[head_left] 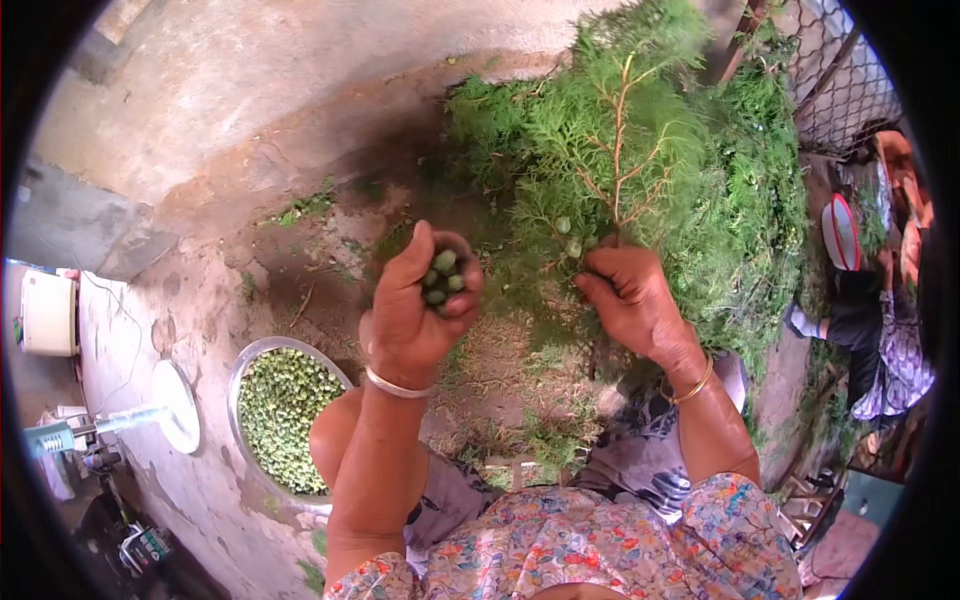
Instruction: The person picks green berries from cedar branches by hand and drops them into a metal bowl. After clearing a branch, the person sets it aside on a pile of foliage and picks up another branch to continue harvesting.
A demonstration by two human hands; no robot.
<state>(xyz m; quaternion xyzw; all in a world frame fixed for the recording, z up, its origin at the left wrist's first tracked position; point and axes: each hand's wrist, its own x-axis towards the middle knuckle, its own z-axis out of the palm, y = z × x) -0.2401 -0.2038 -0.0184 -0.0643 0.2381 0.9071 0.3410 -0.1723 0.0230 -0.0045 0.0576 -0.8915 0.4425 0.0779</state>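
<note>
My left hand [408, 305] is cupped, its fingers curled round several small green seed cones [443, 278]. In my right hand [635, 305], thumb and fingers pinch the lower stem of a leafy evergreen branch [618, 130], which stands up from the grip and is slightly blurred. A few green cones [568, 238] show on the branch just beside my right fingertips. Left of my left forearm, a round metal basin [238, 385] on the ground holds a heap of similar green cones [285, 415].
Cut evergreen branches [745, 240] are piled along the right, below a wire mesh fence [845, 80]. A white standing fan [177, 407] is at the left. At far right another person [872, 335] is partly visible. A wall [250, 80] runs across the back.
</note>
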